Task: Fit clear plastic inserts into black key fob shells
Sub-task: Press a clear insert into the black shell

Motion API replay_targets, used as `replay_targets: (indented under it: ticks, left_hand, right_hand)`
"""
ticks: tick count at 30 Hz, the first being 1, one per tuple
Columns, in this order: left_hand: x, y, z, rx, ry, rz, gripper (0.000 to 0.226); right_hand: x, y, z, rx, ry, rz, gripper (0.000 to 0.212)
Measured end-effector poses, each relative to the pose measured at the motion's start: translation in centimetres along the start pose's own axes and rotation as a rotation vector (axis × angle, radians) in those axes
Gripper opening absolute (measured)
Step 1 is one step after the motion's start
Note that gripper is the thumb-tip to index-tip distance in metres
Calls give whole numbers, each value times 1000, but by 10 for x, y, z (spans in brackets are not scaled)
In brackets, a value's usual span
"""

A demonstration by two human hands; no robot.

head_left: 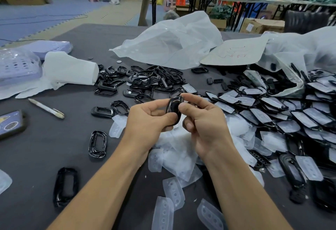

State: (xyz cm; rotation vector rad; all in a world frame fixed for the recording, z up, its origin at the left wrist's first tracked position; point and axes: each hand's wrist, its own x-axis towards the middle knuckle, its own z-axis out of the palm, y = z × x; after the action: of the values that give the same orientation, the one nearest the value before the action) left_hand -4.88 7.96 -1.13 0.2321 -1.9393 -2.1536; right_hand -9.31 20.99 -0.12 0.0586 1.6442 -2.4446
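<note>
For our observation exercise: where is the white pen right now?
In the head view, the white pen lies on the left of the table, between the phone at the left edge and a single black shell.

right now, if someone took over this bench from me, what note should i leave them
Left hand and right hand both grip one black shell above the table; I cannot tell if its insert is seated.
Loose clear inserts lie piled below the hands; empty shells are heaped further back, with a few strays to the left.
Done: a wide spread of shells with inserts on the right.
Left: finish the held shell, then work through the empty heap.
</note>
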Motion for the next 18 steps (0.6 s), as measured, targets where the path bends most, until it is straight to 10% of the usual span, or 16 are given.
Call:
replay_targets:
  ticks: [7, 18]
  left_hand:
    - [-1, -4, 4, 67, 173, 98, 41]
    - [-3, 7, -1, -40, 139, 105, 39]
  right_hand:
    - [0, 5, 3, -324, 17, -285, 25]
    - [2, -7, -7, -209, -219, -143, 28]
